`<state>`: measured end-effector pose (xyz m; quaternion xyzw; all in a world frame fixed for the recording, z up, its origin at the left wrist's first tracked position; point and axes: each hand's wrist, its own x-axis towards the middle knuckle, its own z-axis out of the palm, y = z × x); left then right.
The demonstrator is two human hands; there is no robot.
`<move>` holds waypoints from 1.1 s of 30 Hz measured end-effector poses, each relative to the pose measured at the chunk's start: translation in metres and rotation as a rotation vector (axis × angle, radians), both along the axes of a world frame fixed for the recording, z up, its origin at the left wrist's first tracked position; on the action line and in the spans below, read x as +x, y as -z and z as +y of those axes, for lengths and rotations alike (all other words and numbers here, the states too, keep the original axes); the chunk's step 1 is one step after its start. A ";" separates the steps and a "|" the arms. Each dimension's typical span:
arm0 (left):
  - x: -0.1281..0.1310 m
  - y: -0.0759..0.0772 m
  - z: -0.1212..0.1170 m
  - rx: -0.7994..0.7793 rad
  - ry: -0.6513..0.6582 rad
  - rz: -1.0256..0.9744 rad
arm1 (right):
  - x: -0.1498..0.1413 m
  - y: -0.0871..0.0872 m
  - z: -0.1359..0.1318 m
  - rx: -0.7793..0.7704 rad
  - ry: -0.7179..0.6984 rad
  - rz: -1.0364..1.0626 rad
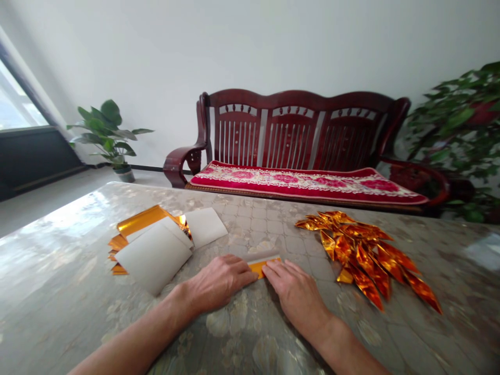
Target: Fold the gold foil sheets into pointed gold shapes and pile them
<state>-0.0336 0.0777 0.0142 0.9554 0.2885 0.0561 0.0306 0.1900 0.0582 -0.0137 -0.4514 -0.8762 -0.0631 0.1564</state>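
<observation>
A small strip of gold foil paper (pixel 259 266), partly folded with a pale edge along its far side, lies on the table between my hands. My left hand (pixel 224 278) has its fingers closed together on the strip's left end. On the right end, the bent fingers of my right hand (pixel 292 286) press it to the table; the thumbs are mostly hidden. To the left is a fanned stack of foil sheets, some with the white back (pixel 154 255) up and some showing gold (pixel 142 220). Several folded gold foil pieces (pixel 363 255) with pointed ends lie heaped at the right.
The table (pixel 242 338) has a glossy floral, tile-patterned cover. A dark wooden bench (pixel 289 135) with a red patterned cushion (pixel 308 182) stands behind it. Potted plants stand at left (pixel 111 135) and right (pixel 461 125). A clear plastic item (pixel 484 252) lies at the right edge.
</observation>
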 end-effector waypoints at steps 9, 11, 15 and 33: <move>-0.002 0.001 0.002 -0.039 0.040 0.005 | 0.000 0.000 0.000 -0.021 0.013 0.008; -0.005 0.003 0.005 -0.087 0.040 -0.037 | 0.000 0.000 0.000 -0.019 0.008 0.011; -0.009 0.005 0.008 -0.147 0.003 -0.090 | 0.001 0.000 0.002 -0.002 0.002 0.005; 0.009 0.009 0.005 -0.059 -0.106 -0.145 | 0.012 0.005 0.008 0.099 -0.022 -0.005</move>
